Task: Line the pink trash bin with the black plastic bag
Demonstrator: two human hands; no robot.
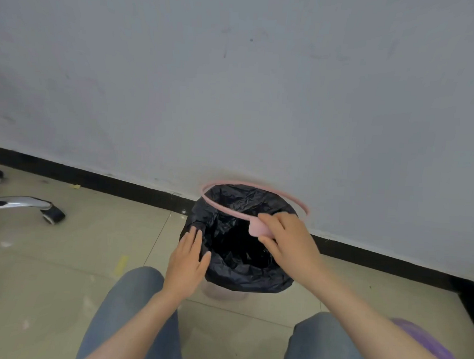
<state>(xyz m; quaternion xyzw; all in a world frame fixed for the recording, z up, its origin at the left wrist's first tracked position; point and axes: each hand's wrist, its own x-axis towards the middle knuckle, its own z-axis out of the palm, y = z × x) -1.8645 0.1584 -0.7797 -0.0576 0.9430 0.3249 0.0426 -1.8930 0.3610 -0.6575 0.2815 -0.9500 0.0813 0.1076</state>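
The pink trash bin (224,294) stands on the floor against the wall, only its base showing below the black plastic bag (242,273), which is folded over its mouth and down its sides. A thin pink ring (284,196) is lifted above the bin mouth, tilted up toward the wall. My right hand (287,239) grips the ring's pink tab at its near edge. My left hand (189,262) lies flat with fingers apart against the bag on the bin's left side.
A grey wall with a black baseboard (120,183) runs behind the bin. A chair's chrome leg with a caster (50,213) lies at the left on the beige tiled floor. My knees in jeans (130,311) frame the bottom.
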